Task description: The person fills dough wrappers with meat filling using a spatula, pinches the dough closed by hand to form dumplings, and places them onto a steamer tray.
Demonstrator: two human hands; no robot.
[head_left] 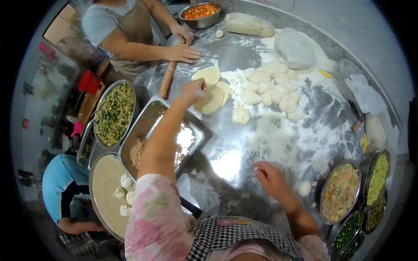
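My left hand reaches over a few flat dough wrappers on the metal table, its fingers pinched at the edge of the top one. Another wrapper lies just beyond. My right hand hovers over the near part of the table, fingers partly curled and apart, with nothing visible in it. Under my left forearm is a steel tray with minced filling. Portioned dough pieces lie in flour, and a single dough ball sits nearer me.
Across the table, a co-worker's hands are at a rolling pin. At left are a bowl of chopped greens and a round tray with several buns. Filling bowls stand right. Another person bends at lower left.
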